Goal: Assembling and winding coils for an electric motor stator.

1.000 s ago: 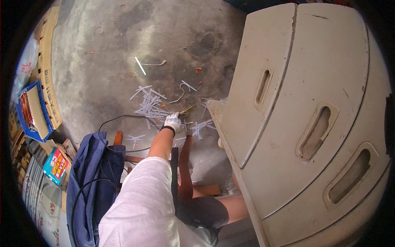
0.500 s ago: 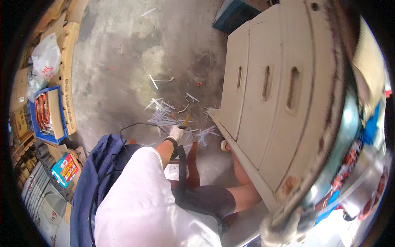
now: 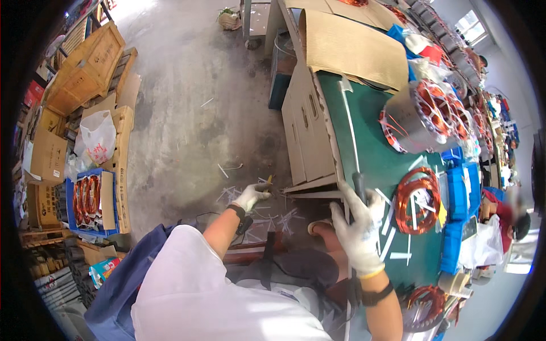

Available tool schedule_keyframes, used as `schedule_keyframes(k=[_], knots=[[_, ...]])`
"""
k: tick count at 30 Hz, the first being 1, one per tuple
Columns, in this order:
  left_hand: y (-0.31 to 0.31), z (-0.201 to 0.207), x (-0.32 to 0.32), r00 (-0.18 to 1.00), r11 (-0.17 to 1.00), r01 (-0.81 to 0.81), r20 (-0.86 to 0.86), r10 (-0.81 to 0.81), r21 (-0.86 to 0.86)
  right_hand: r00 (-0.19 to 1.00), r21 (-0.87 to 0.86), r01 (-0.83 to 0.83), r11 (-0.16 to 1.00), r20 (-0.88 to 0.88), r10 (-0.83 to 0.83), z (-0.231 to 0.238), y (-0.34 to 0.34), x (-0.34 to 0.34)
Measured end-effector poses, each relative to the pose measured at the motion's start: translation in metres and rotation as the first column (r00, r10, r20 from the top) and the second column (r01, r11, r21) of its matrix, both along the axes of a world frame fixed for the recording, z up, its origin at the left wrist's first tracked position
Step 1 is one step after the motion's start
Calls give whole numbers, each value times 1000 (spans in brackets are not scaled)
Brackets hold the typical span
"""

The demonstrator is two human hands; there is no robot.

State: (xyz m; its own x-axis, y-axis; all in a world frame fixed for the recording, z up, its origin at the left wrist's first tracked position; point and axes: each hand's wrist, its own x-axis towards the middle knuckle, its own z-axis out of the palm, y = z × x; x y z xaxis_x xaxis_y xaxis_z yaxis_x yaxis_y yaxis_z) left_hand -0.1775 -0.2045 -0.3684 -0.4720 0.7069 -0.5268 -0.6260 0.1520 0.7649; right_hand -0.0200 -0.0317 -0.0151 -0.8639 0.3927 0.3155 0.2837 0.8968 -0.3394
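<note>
My left hand (image 3: 252,196), in a white glove, is closed around a small yellow stick-like piece (image 3: 270,178) that shows at its fingertips. It hangs above the floor, over scattered white strips (image 3: 287,223). My right hand (image 3: 362,230), also gloved, is at the edge of the green-topped workbench (image 3: 335,108), its thumb and fingers apart. Beside those fingers is the black handle of a long metal rod tool (image 3: 352,133), whose flat end points away from me. Right of this hand lies a ring of copper wire coils (image 3: 405,204) with white strips on it.
A wound motor stator (image 3: 418,116) stands on the bench behind the coils, near blue bins (image 3: 459,190) and a corrugated cardboard sheet (image 3: 352,48). At left, a blue crate (image 3: 116,207) holds copper coils beside wooden pallets and boxes. Beige cabinet doors (image 3: 304,122) face the floor.
The view has lifted, bringing the bench top into sight. My right hand has come from the lower right, blurred, to the bench edge. My left hand still holds the yellow piece.
</note>
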Motion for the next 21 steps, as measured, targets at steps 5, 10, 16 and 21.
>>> schedule_keyframes(k=[5,10,16,21], knots=[[-15,59,-1,991,992,-129,-29,129,4,991,-280,62,958,-93,-91,88,-50,126],[-5,95,-4,718,941,-82,-675,-172,-328,951,71,228,971,-231,-207,157,-79,277],[24,181,6,826,998,-62,-562,50,-1,536,-71,771,633,-462,-706,125,-105,462],[73,354,92,948,789,168,-318,36,590,411,-283,701,655,-591,-694,140,-100,399]])
